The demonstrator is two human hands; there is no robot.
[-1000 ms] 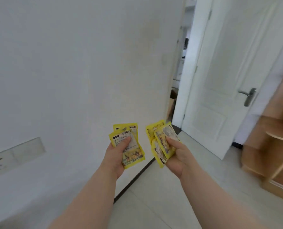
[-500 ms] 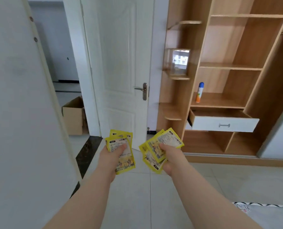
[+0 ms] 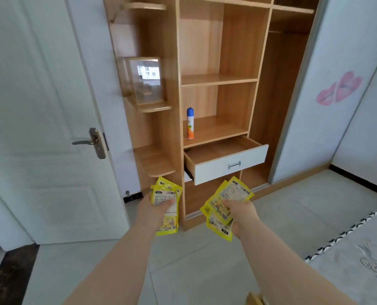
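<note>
**Yellow packets (image 3: 218, 226) gripped in both hands below the open drawer (image 3: 229, 167)**

We hold a bunch of yellow packets in each hand, in the air above the floor. Our left hand (image 3: 151, 213) grips its bunch (image 3: 165, 225) upright, thumb pressed across the printed front, below and to the left of the drawer. Our right hand (image 3: 242, 213) pinches a fanned bunch (image 3: 229, 193), thumb on top and fingers curled underneath, just below the drawer's white front. The two bunches are apart and do not touch.

The drawer stands pulled out of the wooden wardrobe (image 3: 238, 62). A spray can with a blue cap (image 3: 190, 123) stands upright on the shelf right above the drawer, near its left end. Up and left of the drawer, a clear display box (image 3: 145, 81) sits on a small rounded side shelf. Farther left of the drawer is a white door (image 3: 40, 95) with a metal lever handle (image 3: 88, 142). Right of the drawer, a pale sliding panel (image 3: 337, 139) carries a pink heart decal (image 3: 339, 88). Below the drawer lies the grey tiled floor (image 3: 194, 260).
</note>
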